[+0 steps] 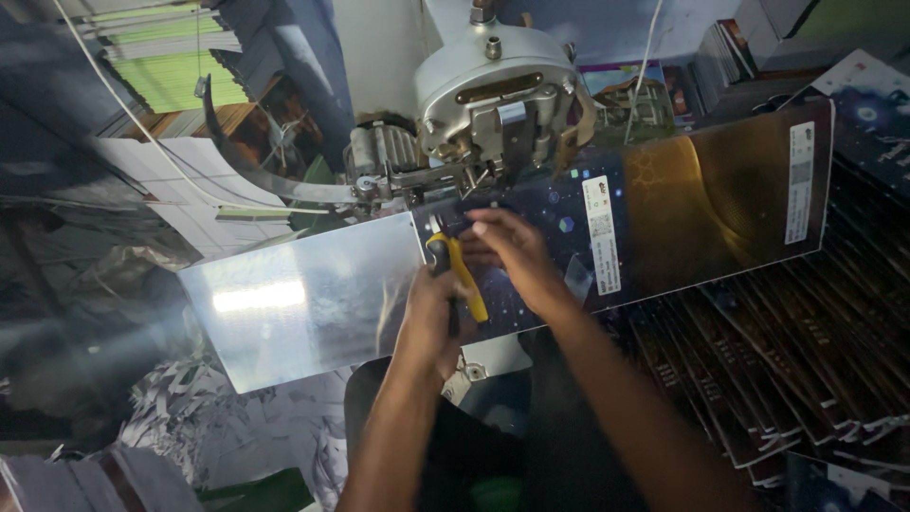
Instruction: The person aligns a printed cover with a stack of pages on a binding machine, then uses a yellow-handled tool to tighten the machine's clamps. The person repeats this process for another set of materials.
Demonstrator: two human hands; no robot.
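The left hand is closed around a yellow-handled tool, whose tip lies on the glossy cover sheet near the middle of its length, just below the machine head. The right hand rests on the sheet beside the tool; I cannot tell if it grips something. The tool could slip and scratch the shiny sheet, or the fingers could come too near the machine's moving parts (they are very close). The sheet lies across the machine table. Around it are stacks of dark covers, right, and paper scraps, lower left.
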